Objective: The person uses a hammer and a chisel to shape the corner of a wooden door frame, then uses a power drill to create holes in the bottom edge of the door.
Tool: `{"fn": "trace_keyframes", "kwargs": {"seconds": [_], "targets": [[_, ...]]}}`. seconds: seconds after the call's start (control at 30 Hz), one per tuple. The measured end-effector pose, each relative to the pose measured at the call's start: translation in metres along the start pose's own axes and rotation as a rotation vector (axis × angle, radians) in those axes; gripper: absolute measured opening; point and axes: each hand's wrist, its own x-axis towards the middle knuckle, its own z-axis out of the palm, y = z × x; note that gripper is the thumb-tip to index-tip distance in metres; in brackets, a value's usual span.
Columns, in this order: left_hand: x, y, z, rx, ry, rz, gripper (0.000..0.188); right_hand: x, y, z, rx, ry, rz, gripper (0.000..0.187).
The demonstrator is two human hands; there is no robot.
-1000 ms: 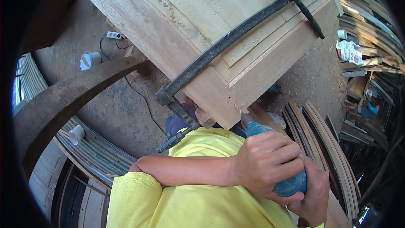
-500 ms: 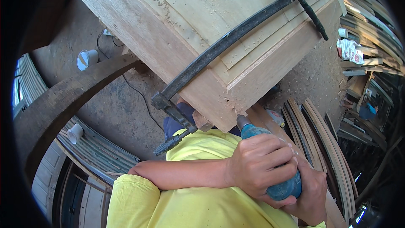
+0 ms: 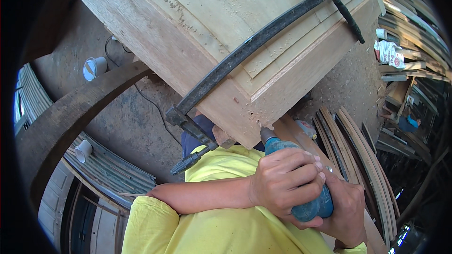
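Observation:
A blue power drill point(image 3: 278, 146) is held at the near corner of a pale wooden panel door point(image 3: 202, 51). Its bit meets the wood beside a small drilled hole, with shavings around it. My left hand point(image 3: 288, 178) is closed over the drill's body from above. Lower down on the right, my right hand point(image 3: 347, 207) is wrapped around the drill's rear and handle, which is mostly hidden. A long black bar clamp point(image 3: 240, 52) spans the door, its screw handle point(image 3: 187, 161) hanging off the near left edge.
A dark curved-looking beam point(image 3: 84, 99) runs beneath the door at left. White buckets point(image 3: 95, 67) and a cable point(image 3: 149, 99) are on the left. Long boards point(image 3: 348, 146) lie at right, near stacked lumber point(image 3: 414, 23) and a white sack point(image 3: 389, 54). Another clamp bar point(image 3: 341, 7) crosses the far edge.
The whole view has shifted slightly. Both hands stay on the drill, and its bit remains at the same corner of the door, with little visible movement.

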Motion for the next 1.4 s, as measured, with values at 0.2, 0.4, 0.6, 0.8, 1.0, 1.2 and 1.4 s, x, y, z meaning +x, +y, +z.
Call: {"fn": "trace_keyframes", "kwargs": {"seconds": [0.2,0.4,0.6,0.8,1.0,1.2,1.4], "targets": [[0.0,-0.006,0.002,0.027,0.086,0.004,0.06,0.021,-0.002,-0.008,-0.044,0.003,-0.081,0.074],[-0.023,-0.04,0.003,0.122,0.11,0.066,0.058,0.041,0.019,0.012,-0.109,-0.025,-0.131,0.067],[-0.018,-0.012,0.011,0.163,0.149,0.014,0.048,0.023,0.018,-0.01,-0.095,-0.124,-0.186,0.074],[0.015,0.058,0.045,0.164,0.023,0.092,0.075,-0.046,0.038,-0.059,-0.024,0.016,-0.294,0.076],[0.0,0.03,0.072,0.377,0.218,0.115,0.072,-0.111,0.166,-0.098,0.055,0.402,-0.251,0.064],[-0.065,0.019,0.005,0.884,1.005,-0.267,0.034,-0.169,0.301,-0.151,0.001,0.743,-0.063,0.05],[-0.109,-0.028,0.03,1.39,0.672,-0.4,0.044,-0.211,0.447,-0.187,0.082,1.111,-0.027,0.038]]}}
